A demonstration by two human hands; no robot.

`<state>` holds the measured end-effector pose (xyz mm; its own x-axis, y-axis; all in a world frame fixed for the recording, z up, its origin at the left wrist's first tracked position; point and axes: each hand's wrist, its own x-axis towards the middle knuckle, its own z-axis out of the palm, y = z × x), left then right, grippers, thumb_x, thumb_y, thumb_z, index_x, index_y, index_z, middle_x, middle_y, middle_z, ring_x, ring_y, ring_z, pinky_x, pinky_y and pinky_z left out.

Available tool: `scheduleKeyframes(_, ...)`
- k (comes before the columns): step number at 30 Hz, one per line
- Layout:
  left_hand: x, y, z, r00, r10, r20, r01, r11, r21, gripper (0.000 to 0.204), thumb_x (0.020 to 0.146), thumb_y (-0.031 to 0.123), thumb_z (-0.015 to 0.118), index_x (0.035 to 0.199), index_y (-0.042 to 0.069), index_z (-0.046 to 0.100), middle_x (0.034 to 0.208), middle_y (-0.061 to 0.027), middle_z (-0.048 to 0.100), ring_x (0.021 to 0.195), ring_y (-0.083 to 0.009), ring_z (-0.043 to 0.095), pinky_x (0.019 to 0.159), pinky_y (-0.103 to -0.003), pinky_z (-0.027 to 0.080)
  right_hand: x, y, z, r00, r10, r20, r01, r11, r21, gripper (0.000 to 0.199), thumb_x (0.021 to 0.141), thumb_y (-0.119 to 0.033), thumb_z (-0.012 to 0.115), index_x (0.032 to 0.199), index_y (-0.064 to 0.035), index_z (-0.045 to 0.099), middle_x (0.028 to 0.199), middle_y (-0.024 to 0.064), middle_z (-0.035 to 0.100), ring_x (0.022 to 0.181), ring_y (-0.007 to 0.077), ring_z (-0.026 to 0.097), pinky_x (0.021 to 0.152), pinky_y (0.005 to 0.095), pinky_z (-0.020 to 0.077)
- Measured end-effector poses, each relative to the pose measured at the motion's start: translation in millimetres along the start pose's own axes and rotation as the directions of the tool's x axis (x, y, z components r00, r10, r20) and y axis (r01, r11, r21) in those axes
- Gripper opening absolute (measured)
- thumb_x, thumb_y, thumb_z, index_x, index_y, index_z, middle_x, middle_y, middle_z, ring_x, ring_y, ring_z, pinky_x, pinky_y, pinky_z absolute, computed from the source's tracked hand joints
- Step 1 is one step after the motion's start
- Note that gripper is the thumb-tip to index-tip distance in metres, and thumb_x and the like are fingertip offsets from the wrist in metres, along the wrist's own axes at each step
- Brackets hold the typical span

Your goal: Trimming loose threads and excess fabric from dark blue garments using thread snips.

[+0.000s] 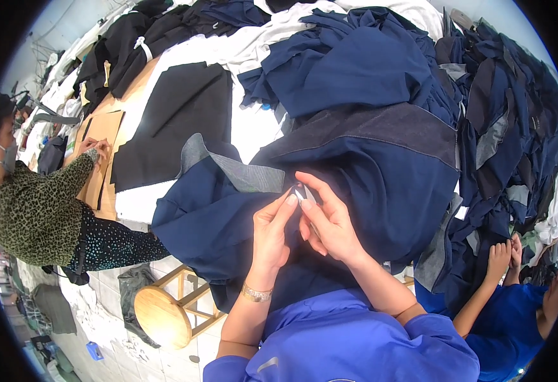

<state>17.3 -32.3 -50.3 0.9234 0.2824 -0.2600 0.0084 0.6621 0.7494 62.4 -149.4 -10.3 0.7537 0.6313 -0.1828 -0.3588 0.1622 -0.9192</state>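
In front of my chest both hands meet over a large navy garment with a dark waistband-like strip and a grey lining flap. My left hand is closed, thumb and forefinger pinched on a small dark bit at the garment. My right hand is closed around a small shiny pointed tool that looks like thread snips. Its tip lies beside my left fingertips, and my fingers hide most of it. The garment's lower folds hang toward my lap.
A navy cloth heap lies beyond the garment, with black cut panels to its left. More dark garments pile at right. A wooden stool stands lower left. One co-worker works at left, another at right.
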Motion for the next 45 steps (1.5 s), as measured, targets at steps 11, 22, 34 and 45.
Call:
scheduleKeyframes(11, -4.0, -3.8, 5.8, 0.998, 0.057, -0.001, -0.057, 0.997, 0.042, 0.027, 0.087, 0.011, 0.06, 0.113, 0.001, 0.061, 0.101, -0.0068, 0.065, 0.089, -0.0096, 0.058, 0.081, -0.023, 0.044, 3.9, 8.7, 2.8, 0.989, -0.112, -0.101, 0.114, 0.993, 0.019, 0.036, 0.096, -0.015, 0.041, 0.132, -0.0081, 0.036, 0.058, 0.0004, 0.048, 0.034, 0.0033, 0.037, 0.032, 0.0175, 0.0284)
scheduleKeyframes(22, -1.9, 1.1, 4.5, 0.998, 0.055, -0.02, -0.055, 0.998, 0.019, 0.025, 0.088, 0.013, 0.058, 0.11, 0.001, 0.063, 0.102, -0.0073, 0.066, 0.089, -0.0095, 0.059, 0.082, -0.023, 0.044, 1.5, -3.6, -3.4, 0.99, -0.109, -0.088, 0.1, 0.99, -0.095, 0.034, 0.093, -0.011, 0.048, 0.126, -0.0054, 0.045, 0.06, -0.0011, 0.05, 0.041, 0.0023, 0.04, 0.038, 0.018, 0.0319)
scheduleKeyframes(34, -0.1, 8.6, 1.5, 0.965, 0.262, 0.025, -0.25, 0.885, 0.392, 0.02, 0.084, 0.005, 0.062, 0.103, 0.0, 0.066, 0.087, -0.0038, 0.067, 0.077, -0.0063, 0.057, 0.07, -0.02, 0.044, 18.7, -3.6, -14.6, 0.702, -0.703, 0.116, 0.48, 0.346, -0.806, 0.014, 0.073, -0.002, 0.066, 0.086, -0.0005, 0.062, 0.067, 0.0071, 0.061, 0.049, 0.0136, 0.057, 0.043, 0.0234, 0.0433)
scheduleKeyframes(45, -3.4, 19.0, 4.4, 0.946, 0.306, 0.107, -0.296, 0.681, 0.669, 0.019, 0.08, 0.005, 0.064, 0.099, 0.001, 0.068, 0.076, -0.0066, 0.066, 0.068, -0.0078, 0.055, 0.066, -0.022, 0.043, 22.7, -3.3, -19.8, 0.693, -0.687, 0.22, 0.466, 0.193, -0.864, 0.015, 0.069, -0.002, 0.066, 0.081, -0.0043, 0.057, 0.068, 0.0051, 0.06, 0.053, 0.0172, 0.06, 0.045, 0.0263, 0.0453)
